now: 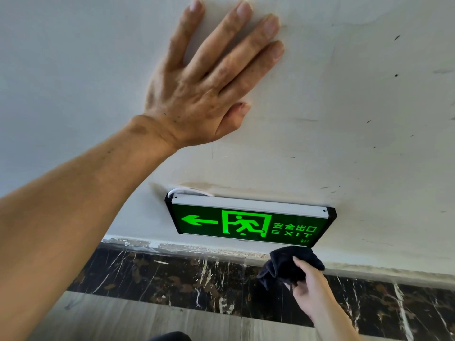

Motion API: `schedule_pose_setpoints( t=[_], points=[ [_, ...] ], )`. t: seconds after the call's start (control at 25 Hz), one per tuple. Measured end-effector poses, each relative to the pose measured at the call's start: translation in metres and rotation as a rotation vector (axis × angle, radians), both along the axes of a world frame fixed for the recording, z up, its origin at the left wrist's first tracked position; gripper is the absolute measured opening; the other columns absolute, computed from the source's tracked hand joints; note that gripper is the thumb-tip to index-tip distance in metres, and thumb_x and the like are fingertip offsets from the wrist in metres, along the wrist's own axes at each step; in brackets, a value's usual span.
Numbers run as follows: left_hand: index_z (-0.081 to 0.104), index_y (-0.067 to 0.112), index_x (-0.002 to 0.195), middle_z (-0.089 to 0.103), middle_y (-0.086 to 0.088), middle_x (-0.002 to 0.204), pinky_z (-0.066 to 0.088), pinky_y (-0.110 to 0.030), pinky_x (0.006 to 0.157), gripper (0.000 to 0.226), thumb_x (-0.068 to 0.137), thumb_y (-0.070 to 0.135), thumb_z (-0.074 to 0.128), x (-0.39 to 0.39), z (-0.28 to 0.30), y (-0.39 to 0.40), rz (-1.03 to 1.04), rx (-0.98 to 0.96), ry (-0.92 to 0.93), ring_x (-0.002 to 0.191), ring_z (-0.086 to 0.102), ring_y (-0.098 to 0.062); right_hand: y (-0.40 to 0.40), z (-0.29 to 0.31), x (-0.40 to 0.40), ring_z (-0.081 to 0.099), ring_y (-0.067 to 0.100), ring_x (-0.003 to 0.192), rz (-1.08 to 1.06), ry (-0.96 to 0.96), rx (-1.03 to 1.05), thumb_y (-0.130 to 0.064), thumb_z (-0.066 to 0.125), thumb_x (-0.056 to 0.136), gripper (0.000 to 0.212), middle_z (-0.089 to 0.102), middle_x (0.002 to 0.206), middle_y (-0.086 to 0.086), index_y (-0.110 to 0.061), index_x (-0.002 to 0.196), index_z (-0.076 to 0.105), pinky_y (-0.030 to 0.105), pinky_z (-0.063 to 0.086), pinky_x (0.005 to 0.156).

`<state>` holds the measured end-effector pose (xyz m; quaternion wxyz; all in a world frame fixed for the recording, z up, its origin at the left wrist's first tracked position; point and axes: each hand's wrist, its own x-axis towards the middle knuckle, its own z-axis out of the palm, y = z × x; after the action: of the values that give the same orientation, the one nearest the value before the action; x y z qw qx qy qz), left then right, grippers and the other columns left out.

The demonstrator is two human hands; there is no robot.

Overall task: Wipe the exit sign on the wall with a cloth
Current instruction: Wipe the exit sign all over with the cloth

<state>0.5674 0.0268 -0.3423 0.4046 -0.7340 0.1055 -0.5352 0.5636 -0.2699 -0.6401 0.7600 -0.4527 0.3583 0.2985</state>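
A green lit exit sign [248, 223] with an arrow, a running figure and the word EXIT is fixed low on the white wall [344, 119]. My left hand [209, 77] presses flat against the wall well above the sign, fingers spread, holding nothing. My right hand [309, 284] grips a bunched dark cloth [285, 264] just under the sign's lower right corner. The top of the cloth is touching or nearly touching that corner.
A dark marble skirting board [172, 279] with white veins runs along the base of the wall, with grey wood-look flooring [123, 318] below it. A white cable [189, 191] loops out behind the sign's top left. The wall carries scuffs and small dark specks.
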Motion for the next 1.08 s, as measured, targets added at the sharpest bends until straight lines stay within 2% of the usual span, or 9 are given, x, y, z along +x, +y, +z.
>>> schedule_pose_setpoints(
  t=[0.16, 0.28, 0.36, 0.48, 0.6, 0.68, 0.76, 0.88, 1.08],
  points=[
    [0.036, 0.012, 0.157, 0.035, -0.008, 0.157, 0.020, -0.060, 0.118, 0.064, 0.099, 0.040, 0.036, -0.001, 0.000, 0.000, -0.006, -0.018, 0.015, 0.144, 0.033, -0.035, 0.012, 0.010, 0.001, 0.056, 0.029, 0.110, -0.057, -0.107, 0.072, 0.004, 0.062, 0.086, 0.052, 0.058, 0.130, 0.014, -0.012, 0.135, 0.050, 0.038, 0.046, 0.085],
    [0.036, 0.013, 0.156, 0.036, -0.007, 0.157, 0.022, -0.060, 0.117, 0.064, 0.098, 0.039, 0.037, -0.001, 0.000, -0.001, -0.013, -0.025, 0.022, 0.144, 0.035, -0.034, 0.018, 0.012, -0.004, 0.056, 0.030, 0.107, -0.060, -0.137, 0.040, 0.006, 0.062, 0.087, 0.043, 0.060, 0.120, 0.012, -0.014, 0.123, 0.053, 0.041, 0.046, 0.085],
    [0.036, 0.013, 0.156, 0.036, -0.007, 0.157, 0.022, -0.060, 0.117, 0.064, 0.098, 0.039, 0.039, -0.001, 0.000, -0.001, -0.020, -0.030, 0.022, 0.144, 0.035, -0.034, 0.025, 0.011, -0.009, 0.057, 0.028, 0.101, -0.032, -0.151, 0.026, 0.007, 0.061, 0.086, 0.041, 0.060, 0.119, 0.012, -0.014, 0.120, 0.053, 0.045, 0.045, 0.088],
    [0.034, 0.013, 0.156, 0.035, -0.006, 0.156, 0.023, -0.061, 0.115, 0.064, 0.098, 0.039, 0.040, -0.001, -0.001, 0.000, -0.028, -0.042, 0.023, 0.143, 0.036, -0.033, 0.038, 0.010, -0.020, 0.055, 0.032, 0.108, 0.045, -0.158, -0.001, 0.007, 0.064, 0.084, 0.036, 0.061, 0.116, 0.013, -0.011, 0.114, 0.055, 0.052, 0.045, 0.093],
    [0.033, 0.014, 0.156, 0.035, -0.005, 0.156, 0.020, -0.058, 0.118, 0.064, 0.097, 0.038, 0.041, 0.000, -0.001, -0.001, -0.050, -0.057, 0.028, 0.143, 0.036, -0.032, 0.058, 0.010, -0.032, 0.059, 0.027, 0.100, 0.125, -0.180, -0.026, 0.006, 0.066, 0.084, 0.028, 0.064, 0.110, 0.013, -0.010, 0.106, 0.058, 0.054, 0.046, 0.093],
    [0.031, 0.015, 0.157, 0.034, -0.005, 0.156, 0.014, -0.055, 0.120, 0.067, 0.095, 0.039, 0.044, 0.001, -0.001, 0.000, -0.060, -0.061, 0.034, 0.143, 0.035, -0.031, 0.071, 0.010, -0.040, 0.060, 0.023, 0.096, 0.167, -0.209, -0.040, 0.004, 0.067, 0.084, 0.029, 0.064, 0.109, 0.011, -0.010, 0.107, 0.058, 0.054, 0.047, 0.093],
    [0.031, 0.016, 0.156, 0.034, -0.004, 0.156, 0.012, -0.054, 0.120, 0.068, 0.094, 0.039, 0.046, 0.001, -0.001, 0.000, -0.068, -0.071, 0.040, 0.143, 0.035, -0.030, 0.083, 0.009, -0.045, 0.061, 0.023, 0.096, 0.207, -0.238, -0.066, 0.003, 0.068, 0.084, 0.027, 0.066, 0.107, 0.011, -0.009, 0.107, 0.059, 0.050, 0.051, 0.086],
    [0.032, 0.016, 0.155, 0.035, -0.003, 0.155, 0.020, -0.056, 0.118, 0.067, 0.094, 0.038, 0.045, 0.001, 0.000, -0.001, -0.095, -0.083, 0.051, 0.142, 0.037, -0.030, 0.095, 0.008, -0.050, 0.063, 0.022, 0.090, 0.231, -0.264, -0.100, 0.003, 0.069, 0.083, 0.022, 0.067, 0.100, 0.009, -0.013, 0.096, 0.061, 0.039, 0.053, 0.069],
    [0.039, 0.015, 0.153, 0.043, -0.004, 0.153, 0.025, -0.058, 0.115, 0.066, 0.092, 0.039, 0.049, 0.001, 0.001, -0.003, -0.128, -0.095, 0.057, 0.140, 0.040, -0.030, 0.112, 0.008, -0.057, 0.064, 0.025, 0.093, 0.283, -0.270, -0.101, 0.001, 0.070, 0.083, 0.021, 0.069, 0.102, 0.012, -0.010, 0.100, 0.062, 0.038, 0.053, 0.067]
  ],
)
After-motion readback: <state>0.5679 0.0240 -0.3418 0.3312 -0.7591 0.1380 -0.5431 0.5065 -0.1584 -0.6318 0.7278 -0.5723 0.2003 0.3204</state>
